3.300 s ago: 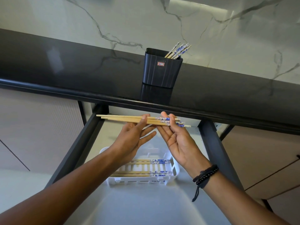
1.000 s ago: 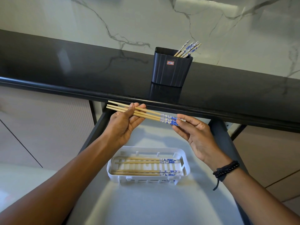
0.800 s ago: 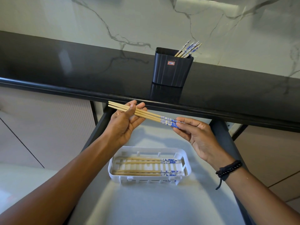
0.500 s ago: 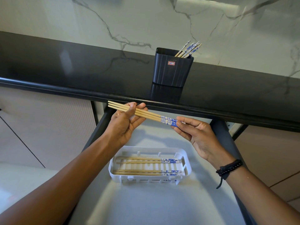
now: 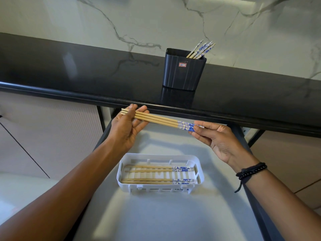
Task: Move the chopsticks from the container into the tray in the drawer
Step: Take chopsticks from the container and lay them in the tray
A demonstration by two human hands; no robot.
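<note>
Four bamboo chopsticks lie side by side as one flat bundle, pale wood along most of their length with blue-and-white patterned ends. Their long axis runs left to right, sloping slightly down toward the right; the plain tips point left, the patterned ends right. The left hand grips the plain end, thumb laid over the top and fingers curled loosely beneath. The right hand pinches the patterned ends between thumb and fingertips, otherwise half open. The bundle hangs in the air between the two hands, just in front of the black countertop edge.

Well below the fingers, a white slotted tray sits on the grey floor of the open drawer with two pairs of matching chopsticks lying lengthwise in it. Beyond the fingers, on the countertop, stands a black ribbed container with more chopsticks leaning to its right corner. A black beaded bracelet circles the right wrist.

Compared with half a second ago, the bundle's position and tilt are almost unchanged, and both grips look the same.
</note>
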